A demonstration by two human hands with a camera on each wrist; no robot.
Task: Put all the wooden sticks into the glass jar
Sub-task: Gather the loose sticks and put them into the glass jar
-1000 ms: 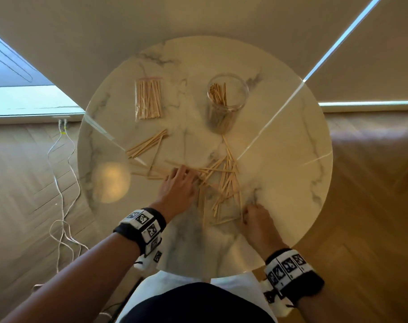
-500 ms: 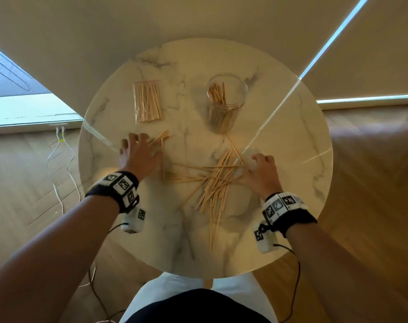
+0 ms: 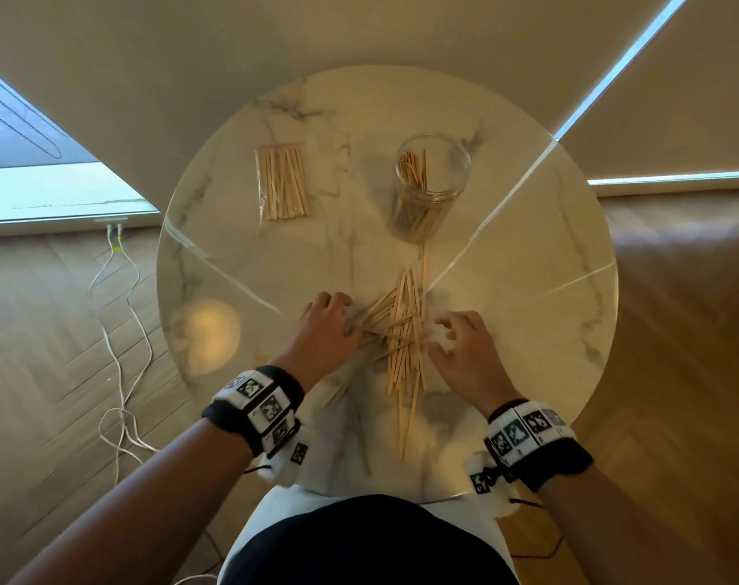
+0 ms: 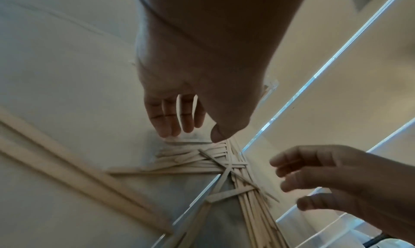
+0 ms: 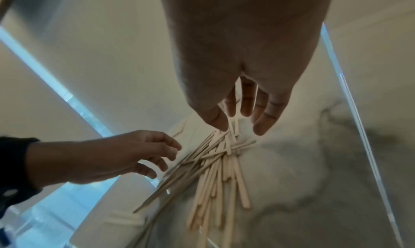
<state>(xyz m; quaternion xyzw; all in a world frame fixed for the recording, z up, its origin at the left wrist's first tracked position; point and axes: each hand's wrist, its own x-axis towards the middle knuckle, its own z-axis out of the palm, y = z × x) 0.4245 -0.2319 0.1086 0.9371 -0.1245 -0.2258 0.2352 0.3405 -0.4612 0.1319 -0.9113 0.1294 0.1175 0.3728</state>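
Loose wooden sticks (image 3: pixel 401 331) lie crossed in one pile on the round marble table (image 3: pixel 528 314), just in front of the glass jar (image 3: pixel 433 179). The jar stands upright with several sticks inside. My left hand (image 3: pixel 342 318) presses against the pile's left side, its fingertips (image 4: pixel 170 131) and thumb touching the sticks (image 4: pixel 197 163). On the pile's right side sits my right hand (image 3: pixel 443 335), fingers (image 5: pixel 262 120) spread and loosely bent, thumb touching the sticks (image 5: pixel 215 166). Neither hand holds a stick.
A clear plastic bag of more sticks (image 3: pixel 281 183) lies at the back left of the table. A few sticks reach towards the near table edge (image 3: pixel 405 432). White cables (image 3: pixel 118 331) run over the wooden floor on the left.
My left hand swept rightwards, carrying the sticks from the left side into the middle pile. My right hand moved slightly nearer and closed in from the right. The pile is now tighter.
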